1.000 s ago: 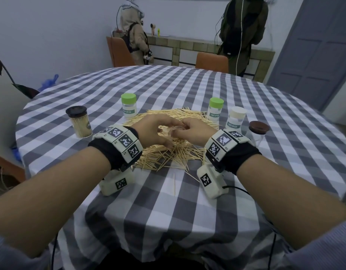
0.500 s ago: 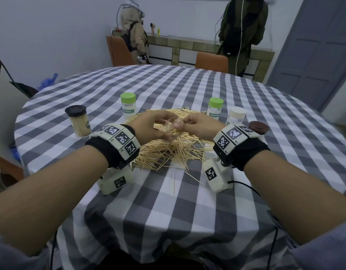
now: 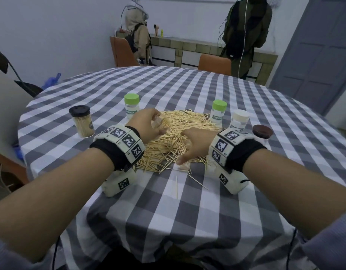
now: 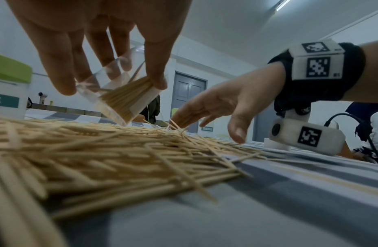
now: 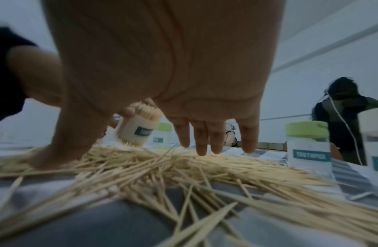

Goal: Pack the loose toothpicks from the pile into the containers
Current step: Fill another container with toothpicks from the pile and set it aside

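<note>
Head view: toothpick pile (image 3: 176,141), mid-table between capped jars, light, stiff, sharp-tipped, likely to scatter, best pinched mid-length in small aligned bundles; left hand (image 3: 148,125) grips clear container (image 3: 161,122), part-filled, tilted; right hand (image 3: 195,145) spread, fingertips on pile.

Black wristbands (image 3: 117,152), white tag-marked camera modules (image 3: 233,179).

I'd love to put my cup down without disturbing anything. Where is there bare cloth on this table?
The far half of the table, beyond the green-lidded containers, is bare checked cloth. The near edge, between the two forearms, holds only a stray toothpick. The middle is crowded: the toothpick pile, both hands and five containers ring it.
</note>
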